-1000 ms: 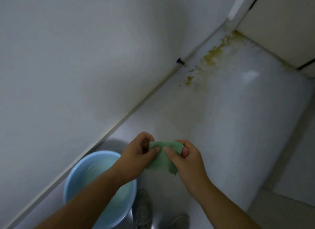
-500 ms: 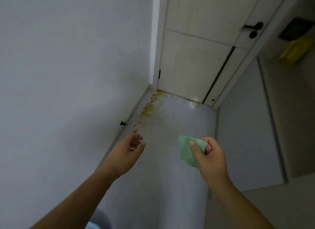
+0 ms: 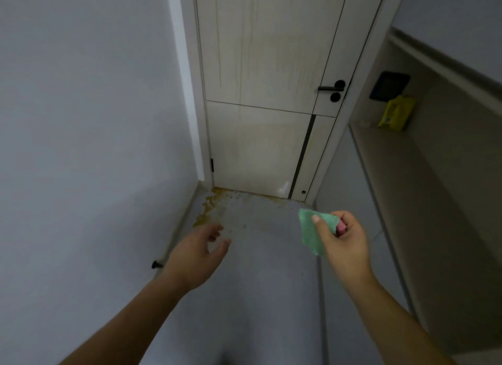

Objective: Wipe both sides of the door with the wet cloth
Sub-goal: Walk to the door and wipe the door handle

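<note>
The head view, the only 1 here, looks down a narrow passage to the closed pale wood-grain door with thin dark inlay lines (image 3: 266, 93), which stands well apart from both hands. The right hand (image 3: 345, 242) pinches the small green wet cloth (image 3: 309, 231) between thumb and curled fingers, so the cloth hangs in the air in front of the person, near the grey floor's (image 3: 258, 296) right edge and touching no surface. The left hand (image 3: 198, 253) reaches forward with loosely bent fingers and holds nothing. Faint yellowish-brown drip streaks run down the door's upper panel, and a yellow-brown splatter (image 3: 209, 207) lies on the floor just before the threshold, at the left corner. The black lever handle (image 3: 332, 88) sits on the door's right side, untouched. A yellow packet (image 3: 396, 114) leans in the recessed shelf on the right, and a small black doorstop (image 3: 156, 264) sticks out from the left wall's base. As I judge it, the wiping itself has not begun: the cloth is in hand and ready, but the near face shows its streaks, and the far face, hidden behind the closed door, also waits. So 2 sides remain, and the door must be opened for the 2nd.
</note>
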The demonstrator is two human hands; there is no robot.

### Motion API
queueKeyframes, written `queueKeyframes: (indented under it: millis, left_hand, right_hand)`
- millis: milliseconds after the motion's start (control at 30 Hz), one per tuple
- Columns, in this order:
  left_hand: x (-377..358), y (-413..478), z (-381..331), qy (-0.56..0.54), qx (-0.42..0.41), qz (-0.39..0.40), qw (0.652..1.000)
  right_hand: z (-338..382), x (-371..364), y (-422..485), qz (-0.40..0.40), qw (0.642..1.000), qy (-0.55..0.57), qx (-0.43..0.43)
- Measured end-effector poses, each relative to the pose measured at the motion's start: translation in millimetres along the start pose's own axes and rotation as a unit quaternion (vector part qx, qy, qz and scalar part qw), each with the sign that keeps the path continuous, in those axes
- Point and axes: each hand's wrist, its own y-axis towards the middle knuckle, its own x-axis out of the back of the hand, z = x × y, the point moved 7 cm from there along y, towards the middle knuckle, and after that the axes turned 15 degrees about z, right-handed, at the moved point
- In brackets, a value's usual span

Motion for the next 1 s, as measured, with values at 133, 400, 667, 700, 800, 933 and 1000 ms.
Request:
queueKeyframes:
  millis: [133, 400, 667, 700, 800, 933, 1000]
  left_hand:
    - [22, 96, -14, 0.042, -0.033, 0.02, 0.998]
    - [56, 306, -50, 0.132, -0.074, 0.074, 0.986]
    - [67, 510, -120, 0.183, -0.101, 0.075, 0.975]
    - [68, 536, -129, 0.191, -0.103, 0.073, 0.973]
    - [70, 608, -152, 0.217, -0.105, 0.074, 0.968]
    - [71, 684, -174, 0.234, -0.111, 0.08, 0.963]
    - [69, 717, -184, 0.239, -0.118, 0.091, 0.96]
  right_hand:
    - [-7, -5, 82, -0.011, 0.999, -0.039, -0.011]
    - [-4, 16, 255, -0.025, 0.977, -0.21, 0.005]
    - [-19, 75, 435, -0.041, 0.955, -0.287, 0.061]
    - [-25, 83, 460, -0.038, 0.956, -0.285, 0.055]
    - [-42, 107, 534, -0.041, 0.958, -0.279, 0.04]
    - [-56, 123, 619, -0.053, 0.965, -0.255, 0.021]
    - [-67, 130, 655, -0.062, 0.97, -0.237, -0.002]
